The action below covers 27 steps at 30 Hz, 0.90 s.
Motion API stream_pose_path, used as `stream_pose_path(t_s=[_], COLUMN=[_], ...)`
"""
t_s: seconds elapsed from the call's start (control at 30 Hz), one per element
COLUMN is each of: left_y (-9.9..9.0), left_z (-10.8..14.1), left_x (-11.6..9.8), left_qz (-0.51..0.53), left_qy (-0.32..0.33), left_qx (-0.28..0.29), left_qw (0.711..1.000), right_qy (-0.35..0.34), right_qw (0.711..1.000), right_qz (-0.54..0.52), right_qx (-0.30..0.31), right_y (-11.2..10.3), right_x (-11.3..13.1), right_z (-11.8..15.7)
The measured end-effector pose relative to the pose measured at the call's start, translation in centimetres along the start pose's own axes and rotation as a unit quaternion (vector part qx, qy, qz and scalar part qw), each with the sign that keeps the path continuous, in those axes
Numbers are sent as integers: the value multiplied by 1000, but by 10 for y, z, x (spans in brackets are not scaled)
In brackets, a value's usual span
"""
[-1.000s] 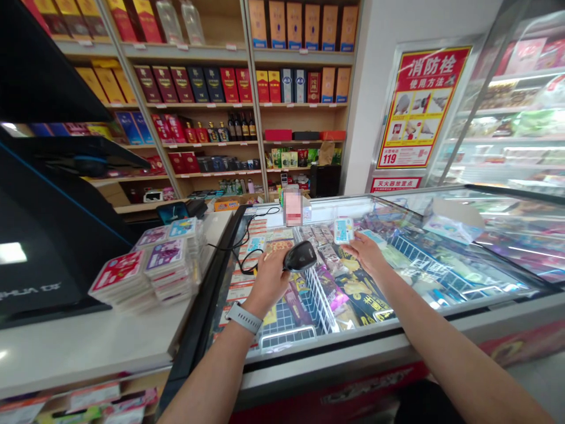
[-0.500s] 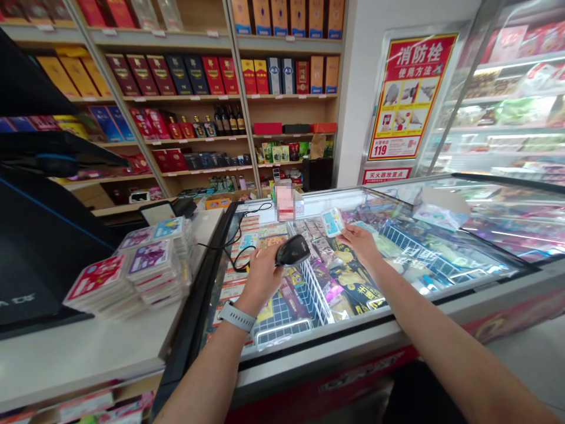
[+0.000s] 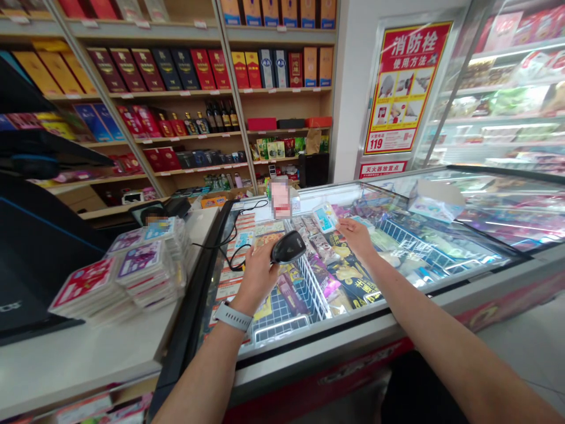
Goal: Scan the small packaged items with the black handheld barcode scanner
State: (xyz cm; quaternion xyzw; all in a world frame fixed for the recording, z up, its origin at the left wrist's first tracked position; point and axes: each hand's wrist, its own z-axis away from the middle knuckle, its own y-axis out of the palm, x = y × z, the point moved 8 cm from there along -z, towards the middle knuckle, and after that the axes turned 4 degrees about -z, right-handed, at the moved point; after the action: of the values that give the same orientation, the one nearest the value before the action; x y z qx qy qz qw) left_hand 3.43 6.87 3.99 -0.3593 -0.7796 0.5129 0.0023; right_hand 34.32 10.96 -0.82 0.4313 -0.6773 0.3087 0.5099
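My left hand [image 3: 258, 272] is wrapped round a black barcode scanner [image 3: 288, 247], whose head points to the right over the glass-topped freezer [image 3: 304, 340]. To the right, my right hand [image 3: 355, 237] pinches the edge of a small white and light-blue card [image 3: 325, 218], held up in front of the scanner with a small gap between them. What is printed on the card is too small to read. A black cable [image 3: 225, 240] runs over the freezer's left edge. Under the glass lie packaged goods and a white wire basket [image 3: 314, 285].
Stacks of similar cards [image 3: 141, 265] stand on the white counter [image 3: 106, 347] at left, beside a black register [image 3: 26, 259]. A white open box [image 3: 435, 203] rests on the freezer's far right. Behind are shelves of boxed bottles [image 3: 176, 68] and a red wall poster [image 3: 408, 85].
The view has shifted slightly, so the scene sits a little further left in the picture. My hands keep hold of the scanner and the card in nearly the same positions.
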Motion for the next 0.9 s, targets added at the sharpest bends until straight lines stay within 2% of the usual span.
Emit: stream_pose_path(t_s=[0.9], left_y=[-2], left_z=[0], left_x=[-2], left_qz=[4], left_qy=[4], left_qx=[-11], left_qw=[1000], right_qy=[-4], right_qw=[1000], right_qz=[21], right_qx=[13], right_y=[2], right_x=[1], right_z=[2])
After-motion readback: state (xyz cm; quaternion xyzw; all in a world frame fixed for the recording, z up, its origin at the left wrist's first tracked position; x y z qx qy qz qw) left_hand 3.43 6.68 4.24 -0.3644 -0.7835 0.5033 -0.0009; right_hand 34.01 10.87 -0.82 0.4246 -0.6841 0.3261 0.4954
